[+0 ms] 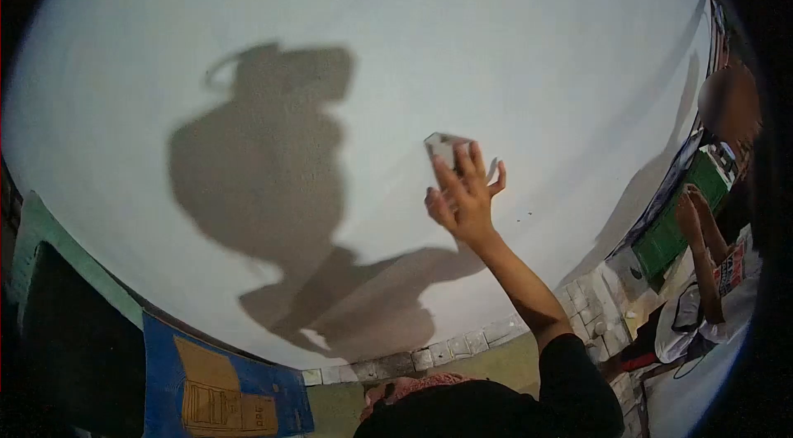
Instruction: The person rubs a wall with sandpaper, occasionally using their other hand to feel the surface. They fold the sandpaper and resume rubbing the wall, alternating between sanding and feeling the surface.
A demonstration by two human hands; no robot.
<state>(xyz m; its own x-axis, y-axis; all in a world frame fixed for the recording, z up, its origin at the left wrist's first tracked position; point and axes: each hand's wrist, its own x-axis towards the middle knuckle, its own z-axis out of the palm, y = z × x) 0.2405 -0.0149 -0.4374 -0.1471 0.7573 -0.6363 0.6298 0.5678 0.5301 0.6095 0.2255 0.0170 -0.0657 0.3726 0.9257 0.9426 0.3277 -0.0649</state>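
Note:
My right hand [467,203] reaches up to the white wall [529,66], its back towards me and its fingers spread. Under its fingertips is a small, flat, grey-white piece [438,143], perhaps sandpaper or folded paper, held against the wall. The fingers partly cover this piece, so its exact kind does not show. My left hand is out of view. A large shadow of my head and arm falls on the wall left of my right hand.
At lower left stand a dark green-edged thing [78,252] and a blue cardboard piece [161,372]. Tiles [475,341] run along the wall's foot. To the right, another person in a white shirt [681,314] sits near a green box [661,227].

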